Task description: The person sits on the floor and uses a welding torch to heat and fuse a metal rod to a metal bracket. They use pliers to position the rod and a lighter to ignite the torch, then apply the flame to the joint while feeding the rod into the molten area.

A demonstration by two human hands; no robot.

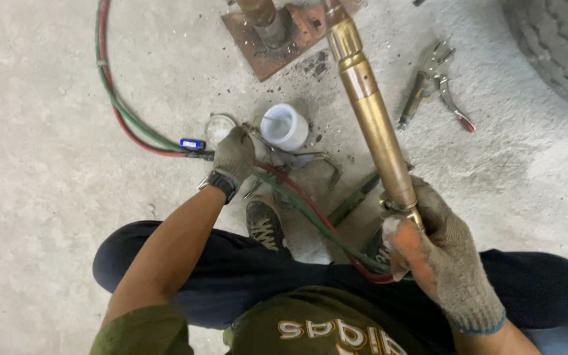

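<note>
My right hand (438,253), in a grey knit glove, grips the lower end of a long brass cutting torch (373,112) that points up toward a rusty steel plate (267,43) with a pipe standing on it. Red and green hoses (304,207) run from the torch base across my lap. My left hand (235,156), also gloved and with a wristwatch, reaches down to the floor and rests on small metal tools beside a white plastic cup (285,126) and a small round glass lid (219,126). What the left fingers close on is hidden.
Locking pliers (435,82) lie on the concrete at the upper right, near a large tyre (560,46) in the corner. The hoses (116,98) loop away along the floor at the left past a small blue object (192,143). My shoe (265,223) shows below the left hand.
</note>
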